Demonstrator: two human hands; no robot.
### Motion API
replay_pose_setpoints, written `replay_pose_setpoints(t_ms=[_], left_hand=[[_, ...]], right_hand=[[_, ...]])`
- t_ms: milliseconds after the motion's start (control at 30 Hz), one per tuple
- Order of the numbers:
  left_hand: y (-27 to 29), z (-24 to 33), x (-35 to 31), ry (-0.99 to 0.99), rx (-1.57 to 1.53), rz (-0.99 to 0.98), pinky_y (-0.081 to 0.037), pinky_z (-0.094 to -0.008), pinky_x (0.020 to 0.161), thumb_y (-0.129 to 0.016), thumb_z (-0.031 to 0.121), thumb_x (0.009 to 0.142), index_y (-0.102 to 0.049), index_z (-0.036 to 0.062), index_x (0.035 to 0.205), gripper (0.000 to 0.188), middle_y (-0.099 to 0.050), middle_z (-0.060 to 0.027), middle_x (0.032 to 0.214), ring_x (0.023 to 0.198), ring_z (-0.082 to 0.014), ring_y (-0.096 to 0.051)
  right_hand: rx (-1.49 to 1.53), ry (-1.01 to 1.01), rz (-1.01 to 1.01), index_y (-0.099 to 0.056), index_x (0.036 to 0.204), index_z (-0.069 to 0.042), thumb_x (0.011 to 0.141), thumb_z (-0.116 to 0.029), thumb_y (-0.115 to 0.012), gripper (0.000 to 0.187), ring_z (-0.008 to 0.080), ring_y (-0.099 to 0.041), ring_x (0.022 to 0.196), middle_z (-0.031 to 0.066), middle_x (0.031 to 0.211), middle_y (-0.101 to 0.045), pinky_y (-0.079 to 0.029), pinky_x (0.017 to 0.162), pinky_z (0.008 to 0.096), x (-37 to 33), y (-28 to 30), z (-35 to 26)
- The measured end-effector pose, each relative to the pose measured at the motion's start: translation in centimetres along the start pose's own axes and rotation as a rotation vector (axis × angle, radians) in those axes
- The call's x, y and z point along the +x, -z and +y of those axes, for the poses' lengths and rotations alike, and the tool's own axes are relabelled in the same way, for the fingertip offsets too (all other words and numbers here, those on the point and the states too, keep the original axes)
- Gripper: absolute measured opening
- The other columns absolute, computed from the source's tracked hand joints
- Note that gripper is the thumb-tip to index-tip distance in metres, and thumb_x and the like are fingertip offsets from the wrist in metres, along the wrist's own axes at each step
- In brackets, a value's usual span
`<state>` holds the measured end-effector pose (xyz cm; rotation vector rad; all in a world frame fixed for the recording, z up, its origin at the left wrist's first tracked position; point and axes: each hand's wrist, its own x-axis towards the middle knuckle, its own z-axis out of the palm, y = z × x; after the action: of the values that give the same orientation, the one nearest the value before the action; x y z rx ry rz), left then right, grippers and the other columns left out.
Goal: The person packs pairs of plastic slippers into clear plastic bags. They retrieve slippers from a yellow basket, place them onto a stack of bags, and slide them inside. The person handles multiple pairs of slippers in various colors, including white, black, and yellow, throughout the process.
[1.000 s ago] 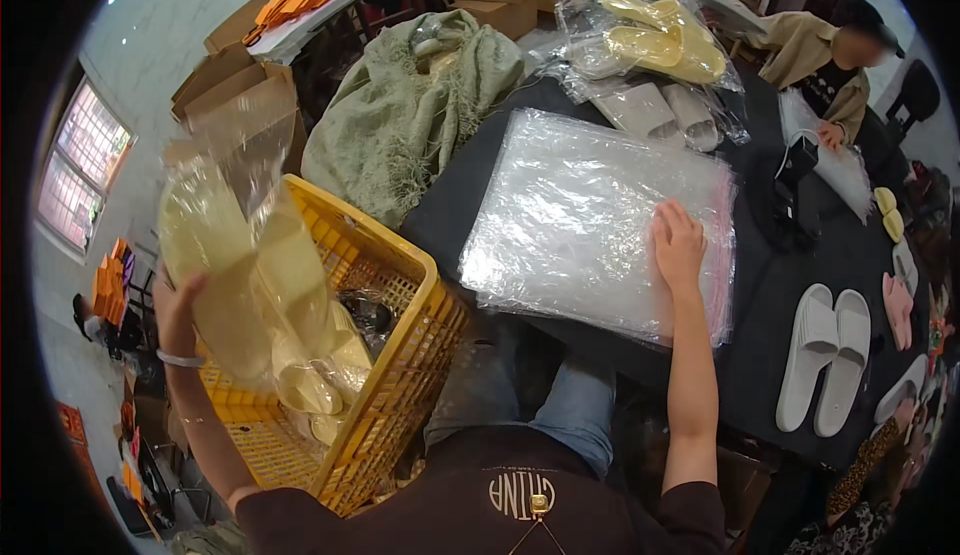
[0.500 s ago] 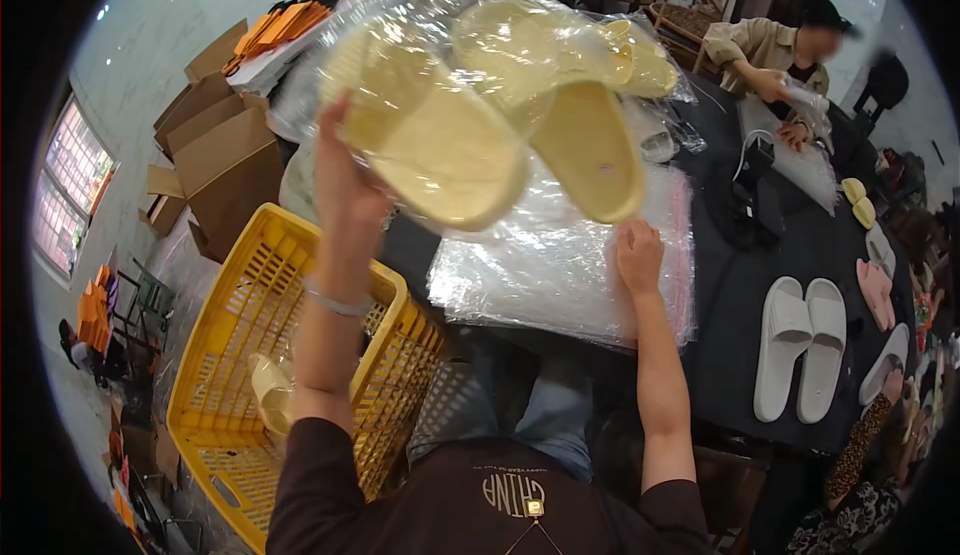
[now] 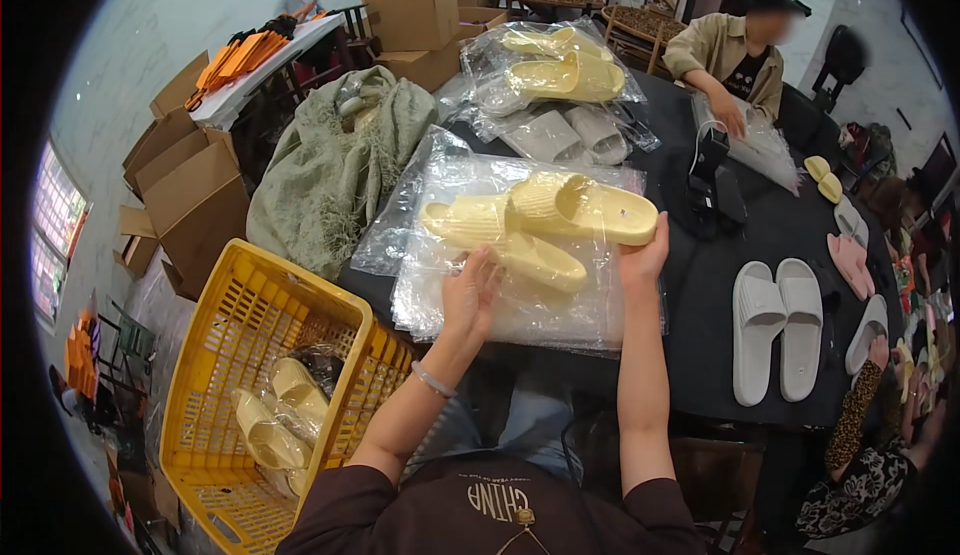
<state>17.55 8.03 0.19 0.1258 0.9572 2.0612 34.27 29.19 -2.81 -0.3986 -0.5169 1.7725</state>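
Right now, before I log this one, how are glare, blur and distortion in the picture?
Head view: white glare streaks on the clear plastic bags; the window looks bright and washed out; fisheye distortion tilts it near the dark rim. Same view: the yellow slippers at the left hand and right hand look fairly sharp.

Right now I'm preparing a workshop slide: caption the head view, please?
Left hand at, right hand holding, yellow slide sandals over clear plastic bags; yellow crate at left.
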Motion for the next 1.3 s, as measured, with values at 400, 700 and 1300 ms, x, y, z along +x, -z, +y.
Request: replay_pose_setpoints(t_ms=[400, 700, 1300], left_hand=[[2.1, 4.9, -10.6, 0.359, 0.510, -0.433, -0.048, -0.0348, 0.089, -0.058, 0.018, 0.090, -0.052, -0.0043, 0.118, 0.037, -0.058, -0.0153, 0.115, 0.107, -0.0265, -0.059], [10.0, 6.9, -4.8, -0.920, 1.810, 0.244, -0.021, -0.0543, 0.106, -0.061, 0.029, 0.085, -0.048, 0.0044, 0.129, 0.053, -0.031, -0.0179, 0.144, 0.135, -0.0395, -0.024], [12.9, 5.2, -3.1, -0.683, 1.863, -0.016, -0.006, -0.0592, 0.107, -0.062, 0.039, 0.083, -0.036, 0.0091, 0.140, 0.069, -0.033, -0.0083, 0.146, 0.137, -0.0327, -0.022]], right_hand=[[-1.714, 0.663, -0.066, -0.068, 0.097, -0.008, 0.082, -0.018, -0.064, 0.019, 0.0280, -0.055, 0.106, 0.0116, 0.104, -0.062, -0.042, 0.091, 0.0387, -2.5, -2.1, -0.6], [-1.622, 0.543, -0.689, -0.068, 0.099, -0.004, 0.082, -0.016, -0.065, 0.021, 0.0298, -0.059, 0.098, 0.0122, 0.106, -0.066, -0.046, 0.087, 0.0386, -1.1, -1.7, 2.2], [-1.499, -0.191, -0.993, -0.053, 0.124, -0.006, 0.087, -0.034, -0.059, 0.047, 0.0252, -0.054, 0.109, 0.0126, 0.120, -0.057, -0.042, 0.093, 0.0338, -0.9, -9.4, 7.3]])
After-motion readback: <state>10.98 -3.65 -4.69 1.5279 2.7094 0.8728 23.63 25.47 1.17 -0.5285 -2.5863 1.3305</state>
